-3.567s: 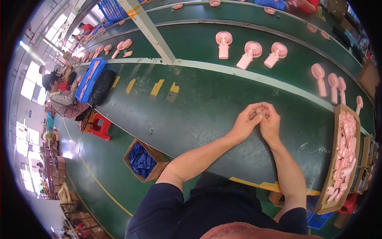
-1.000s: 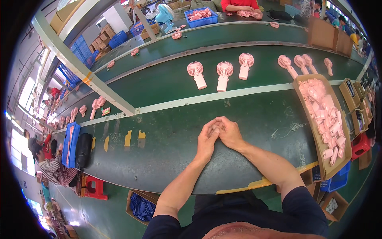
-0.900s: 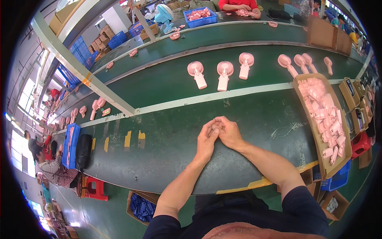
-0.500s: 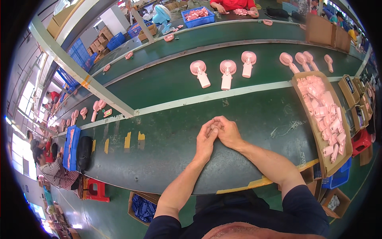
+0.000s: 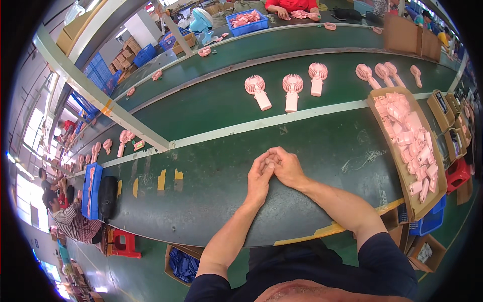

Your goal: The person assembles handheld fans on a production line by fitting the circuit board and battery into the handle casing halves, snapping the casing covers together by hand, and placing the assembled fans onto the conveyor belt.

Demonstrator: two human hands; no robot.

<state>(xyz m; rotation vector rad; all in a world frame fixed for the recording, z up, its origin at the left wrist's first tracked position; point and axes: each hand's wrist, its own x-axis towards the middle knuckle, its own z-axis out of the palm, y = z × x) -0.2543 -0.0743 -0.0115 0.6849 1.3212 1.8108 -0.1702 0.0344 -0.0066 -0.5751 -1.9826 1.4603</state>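
My left hand and my right hand rest together on the dark green worktable. Their curled fingers meet at the tips, and the thumbs lie close to each other. No object shows in either hand, though the space under the palms is hidden. Beyond them, a pink handheld fan lies on the green conveyor belt between two similar fans. To the right of my hands stands a cardboard tray heaped with pink plastic housings.
Several more pink fans lie farther right on the belt. A slanted metal post rises at left. At the table's left end are a blue bin and a black pouch. Across the line sits a person in red.
The three fans beyond my hands have shifted slightly right with the belt. Pink parts on the farther belt have moved left. My hands keep the same pose.
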